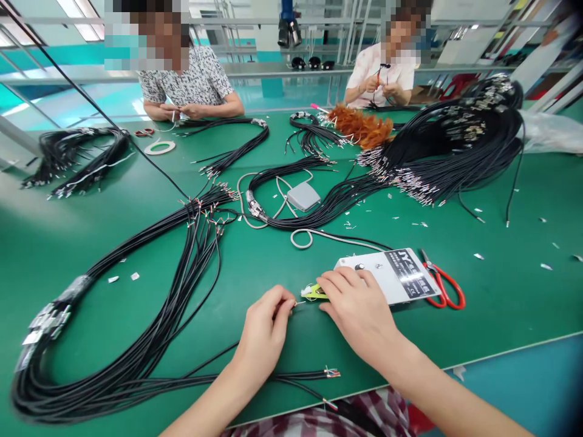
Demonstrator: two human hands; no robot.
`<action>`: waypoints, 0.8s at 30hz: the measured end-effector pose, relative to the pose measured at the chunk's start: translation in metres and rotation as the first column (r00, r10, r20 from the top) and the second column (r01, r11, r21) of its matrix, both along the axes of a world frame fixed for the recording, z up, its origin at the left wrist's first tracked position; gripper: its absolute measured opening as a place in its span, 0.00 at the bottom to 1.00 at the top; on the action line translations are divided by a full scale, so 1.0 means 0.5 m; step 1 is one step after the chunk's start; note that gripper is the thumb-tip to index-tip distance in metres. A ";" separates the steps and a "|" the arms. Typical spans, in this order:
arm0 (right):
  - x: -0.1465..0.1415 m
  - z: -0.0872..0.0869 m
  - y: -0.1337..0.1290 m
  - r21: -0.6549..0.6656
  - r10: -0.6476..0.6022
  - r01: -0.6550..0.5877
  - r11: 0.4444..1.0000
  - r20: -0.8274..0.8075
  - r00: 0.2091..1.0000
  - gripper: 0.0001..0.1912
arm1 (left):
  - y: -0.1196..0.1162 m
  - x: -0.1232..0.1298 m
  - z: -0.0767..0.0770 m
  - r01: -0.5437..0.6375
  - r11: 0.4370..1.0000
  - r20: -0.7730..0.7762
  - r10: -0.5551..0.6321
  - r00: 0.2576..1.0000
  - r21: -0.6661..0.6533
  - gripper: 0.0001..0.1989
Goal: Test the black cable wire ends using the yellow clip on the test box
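My left hand (266, 321) is closed, thumb and forefinger pinching the end of a black cable (214, 361). Its thin bare wire tips (299, 303) stick out to the right, just short of a yellow-green clip (315, 292). Around that clip my right hand (357, 303) is closed, with thumb below and fingers above. The clip sits at the left end of a white box machine (401, 276) with a knob and a black "JY" label; my right hand partly covers the box. Below my left wrist lie more cable ends (331, 372) with coloured wires showing.
A looped bundle of black cables (132, 340) fills the left side. Red-handled scissors (449, 288) lie right of the machine. Behind are a grey box (303, 196), further cable bundles (446, 145), an orange feathery duster (359, 125) and a tape roll (159, 147). Two people sit opposite.
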State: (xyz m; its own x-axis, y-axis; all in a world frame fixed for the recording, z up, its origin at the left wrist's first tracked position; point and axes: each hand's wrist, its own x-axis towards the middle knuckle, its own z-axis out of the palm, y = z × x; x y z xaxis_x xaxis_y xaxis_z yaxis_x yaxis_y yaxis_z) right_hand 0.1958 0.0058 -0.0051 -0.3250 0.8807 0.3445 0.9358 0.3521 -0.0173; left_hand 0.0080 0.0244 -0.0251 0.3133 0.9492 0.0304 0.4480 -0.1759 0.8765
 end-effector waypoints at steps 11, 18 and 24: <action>0.001 0.008 0.030 -0.094 0.028 -0.023 0.995 0.049 0.998 0.08 | 0.028 0.019 -0.013 -0.023 1.000 -0.034 0.022 0.999 -0.020 0.10; -0.006 0.012 0.031 -0.127 0.028 -0.019 0.992 0.073 0.997 0.07 | 0.036 0.020 -0.012 -0.004 0.999 -0.038 0.003 0.999 -0.033 0.10; 0.052 0.028 -0.018 0.049 0.005 0.004 0.999 -0.171 0.985 0.13 | 0.034 0.019 -0.012 -0.005 0.999 -0.051 0.003 0.999 -0.032 0.10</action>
